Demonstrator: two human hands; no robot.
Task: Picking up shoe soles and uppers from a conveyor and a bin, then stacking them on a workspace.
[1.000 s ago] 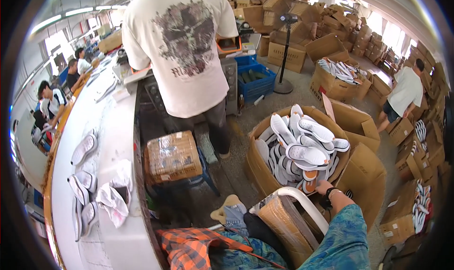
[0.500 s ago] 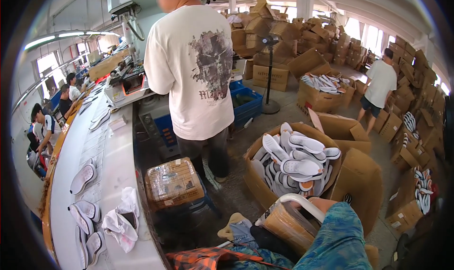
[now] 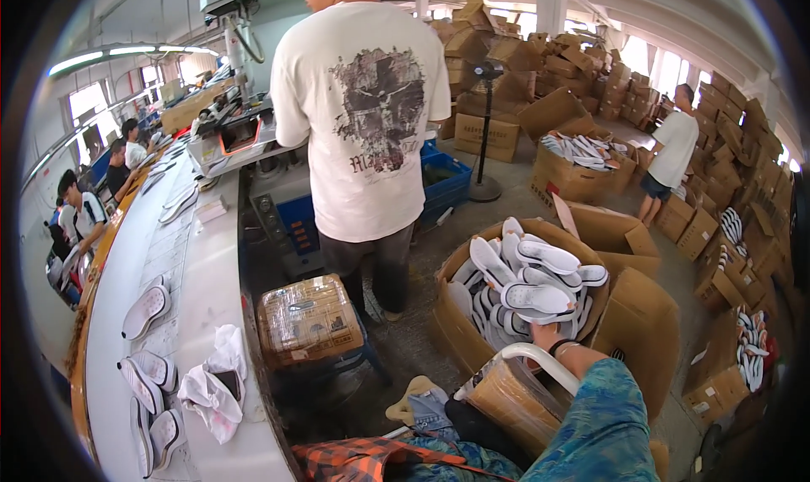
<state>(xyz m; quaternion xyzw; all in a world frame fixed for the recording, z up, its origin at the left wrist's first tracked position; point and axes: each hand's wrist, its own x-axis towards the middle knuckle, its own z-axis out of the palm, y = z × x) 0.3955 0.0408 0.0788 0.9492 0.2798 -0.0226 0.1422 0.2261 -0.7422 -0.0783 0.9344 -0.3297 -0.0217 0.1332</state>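
Note:
My right arm, in a blue-green patterned sleeve [image 3: 595, 423], reaches over a white curved chair rail [image 3: 548, 362] into a big cardboard carton [image 3: 451, 334]. White shoe soles [image 3: 489, 258] are heaped in that carton. My right hand [image 3: 544, 337] is at its near edge, right below a white sole [image 3: 536, 298] with orange marks; its fingers are hidden, so whether it grips that sole cannot be told. A dark band circles the wrist. My left hand is out of view. Orange-and-black checked cloth [image 3: 363, 461] shows at the lower edge.
On the left, a long white conveyor table [image 3: 207, 280] carries several soles [image 3: 148, 312] and a crumpled white cloth [image 3: 221, 389]. A taped carton [image 3: 308, 322] sits beside it. One person [image 3: 371, 128] stands ahead at a machine. Another stands by stacked cartons [image 3: 717, 170], right. A fan stand [image 3: 487, 136] rises behind.
My right hand has moved forward from behind the chair rail to the soles in the carton. The person ahead has shifted slightly right in view.

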